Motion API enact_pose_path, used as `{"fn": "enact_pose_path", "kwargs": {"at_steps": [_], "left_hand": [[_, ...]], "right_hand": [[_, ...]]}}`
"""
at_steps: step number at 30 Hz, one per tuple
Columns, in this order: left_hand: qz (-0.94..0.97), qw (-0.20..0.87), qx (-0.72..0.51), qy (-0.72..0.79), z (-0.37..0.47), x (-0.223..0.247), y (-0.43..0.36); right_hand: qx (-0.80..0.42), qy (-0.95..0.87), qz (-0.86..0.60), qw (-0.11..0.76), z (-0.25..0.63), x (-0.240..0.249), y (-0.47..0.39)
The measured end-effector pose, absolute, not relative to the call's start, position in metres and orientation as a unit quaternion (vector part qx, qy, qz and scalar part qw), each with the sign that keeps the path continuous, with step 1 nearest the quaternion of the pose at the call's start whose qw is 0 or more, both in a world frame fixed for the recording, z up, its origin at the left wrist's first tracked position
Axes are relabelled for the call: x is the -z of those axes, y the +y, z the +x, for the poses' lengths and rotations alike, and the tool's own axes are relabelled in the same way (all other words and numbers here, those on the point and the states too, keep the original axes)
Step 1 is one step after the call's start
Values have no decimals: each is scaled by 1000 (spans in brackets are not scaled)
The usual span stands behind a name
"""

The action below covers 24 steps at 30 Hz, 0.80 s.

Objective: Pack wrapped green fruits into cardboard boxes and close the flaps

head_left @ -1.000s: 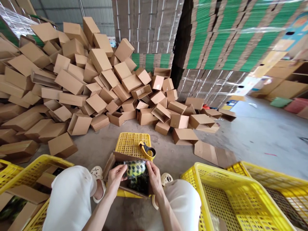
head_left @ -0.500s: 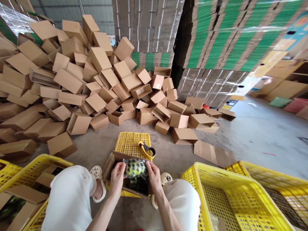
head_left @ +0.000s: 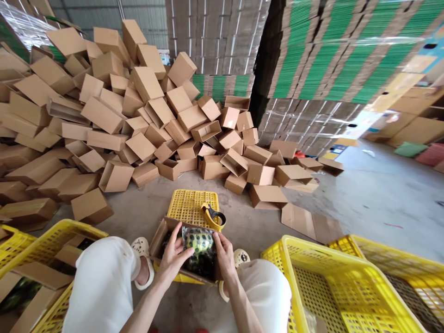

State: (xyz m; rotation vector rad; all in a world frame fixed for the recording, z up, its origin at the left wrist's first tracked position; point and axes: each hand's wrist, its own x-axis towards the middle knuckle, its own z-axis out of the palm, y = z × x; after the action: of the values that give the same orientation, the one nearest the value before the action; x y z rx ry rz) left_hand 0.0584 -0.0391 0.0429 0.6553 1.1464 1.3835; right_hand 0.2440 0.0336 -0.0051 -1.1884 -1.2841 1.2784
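A clear plastic packet with a yellow-green, dark-spotted pattern is over an open cardboard box. My right hand pinches the packet's right edge between thumb and fingers. At the packet's left side, my left hand is open, its index finger raised and its thumb reaching towards the lower edge; whether it touches is unclear. Dark, shiny wrapped items lie inside the box below. The box rests on an upturned yellow crate, with a yellow and black tape dispenser just beyond it.
A large heap of cardboard boxes spreads across the floor ahead and left. Yellow crates stand on my right. Another yellow crate on my left holds open boxes. Strapped cardboard stacks rise behind.
My left hand has loosened from the packet's left edge, and its fingers have spread. My right hand keeps its pinch. The view has shifted slightly.
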Motion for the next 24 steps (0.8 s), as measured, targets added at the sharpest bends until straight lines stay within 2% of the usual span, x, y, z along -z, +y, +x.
{"fn": "enact_pose_path", "kwargs": {"at_steps": [8,12,16,21,24], "left_hand": [[277,530,-587,546,58,-46,-40],[236,506,-585,588,50,-31,-35],[192,510,-574,611,39,-19,-33],[249,563,-502,608,33,-18,-37],[338,525,-462,629,30,-17,-38]], "right_hand": [[-575,-498,-466,452,243,-4,27],[-645,-515,-377,420,243,-14,20],[-658,-553,-306,409,241,-18,19],[-656,-505,-396,396,241,-16,24],[-630,-507,-426,406,242,-16,25]]}}
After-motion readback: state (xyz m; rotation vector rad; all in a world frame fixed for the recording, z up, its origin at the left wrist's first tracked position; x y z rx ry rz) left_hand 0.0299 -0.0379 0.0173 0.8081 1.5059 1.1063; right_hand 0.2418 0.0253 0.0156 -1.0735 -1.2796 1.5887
